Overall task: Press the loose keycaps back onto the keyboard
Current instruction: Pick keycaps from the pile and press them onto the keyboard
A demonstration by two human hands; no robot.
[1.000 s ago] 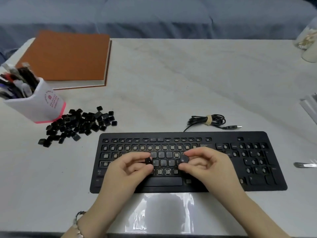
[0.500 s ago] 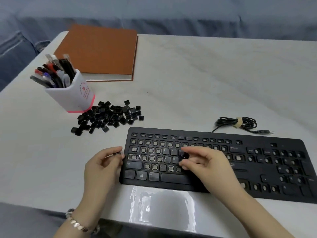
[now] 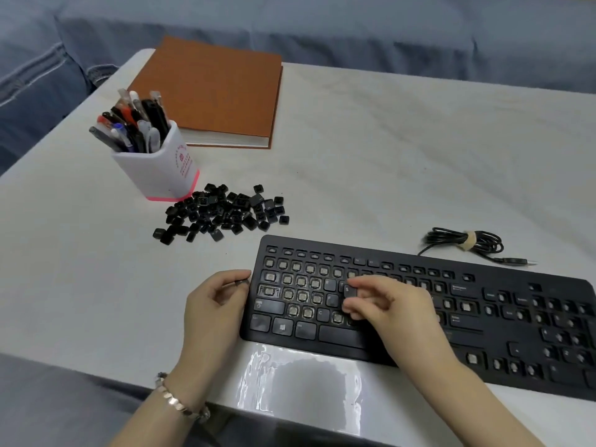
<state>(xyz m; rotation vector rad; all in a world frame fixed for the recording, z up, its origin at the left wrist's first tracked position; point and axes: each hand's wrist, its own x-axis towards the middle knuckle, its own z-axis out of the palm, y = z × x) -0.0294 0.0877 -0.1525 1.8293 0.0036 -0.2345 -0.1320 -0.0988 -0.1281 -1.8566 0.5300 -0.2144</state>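
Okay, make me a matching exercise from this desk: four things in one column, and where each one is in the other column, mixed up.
Things:
1. S keycap
2. keycap heap
3. USB cable
4. brown notebook

Places:
A. coiled and tied, beyond the keyboard
B. pinched by the right hand
C. lying flat at the far left of the table
D. right beside the pen cup

Pairs: 1-B, 2-D, 3-A, 4-C
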